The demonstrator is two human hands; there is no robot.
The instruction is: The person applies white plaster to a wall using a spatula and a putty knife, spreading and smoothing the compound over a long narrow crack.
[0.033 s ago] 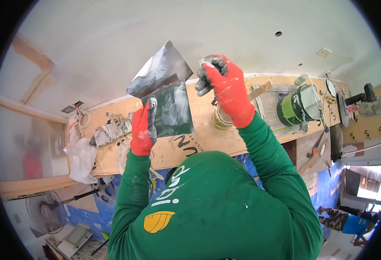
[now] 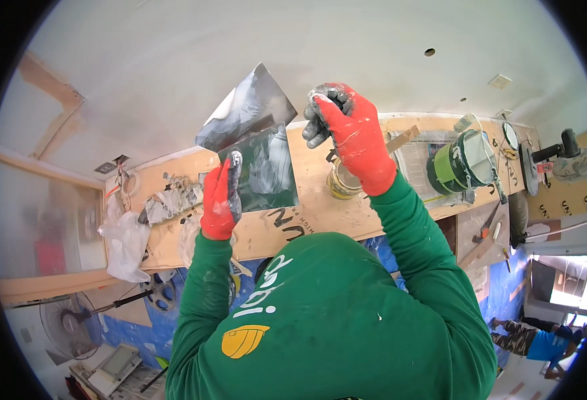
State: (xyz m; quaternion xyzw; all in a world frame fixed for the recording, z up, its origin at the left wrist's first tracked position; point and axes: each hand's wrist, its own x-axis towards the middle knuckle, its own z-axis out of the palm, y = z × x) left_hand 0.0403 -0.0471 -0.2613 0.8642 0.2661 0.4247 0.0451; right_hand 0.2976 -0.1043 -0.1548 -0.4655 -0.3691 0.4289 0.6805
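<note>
My left hand, in a red glove with a dark, powdered palm side, grips the left edge of a shiny flat metal plate that mirrors green. Joined to or overlapping its top is a second shiny panel, tilted and smeared greyish white; I cannot tell whether they are one piece. To the right, apart from the plate, my right hand is raised with curled fingers, thumb and forefinger pinched. White residue coats those fingertips, and whatever they hold, if anything, is too small to name. Below that hand stands a round tin, partly hidden.
A long wooden board runs along the pale wall. On it are a green bucket, a wooden stick and crumpled paper. A white plastic bag hangs at the left. A fan stands lower left; a person is far right.
My right hand has shifted very slightly to the right. The left hand and the plate look almost unmoved.
</note>
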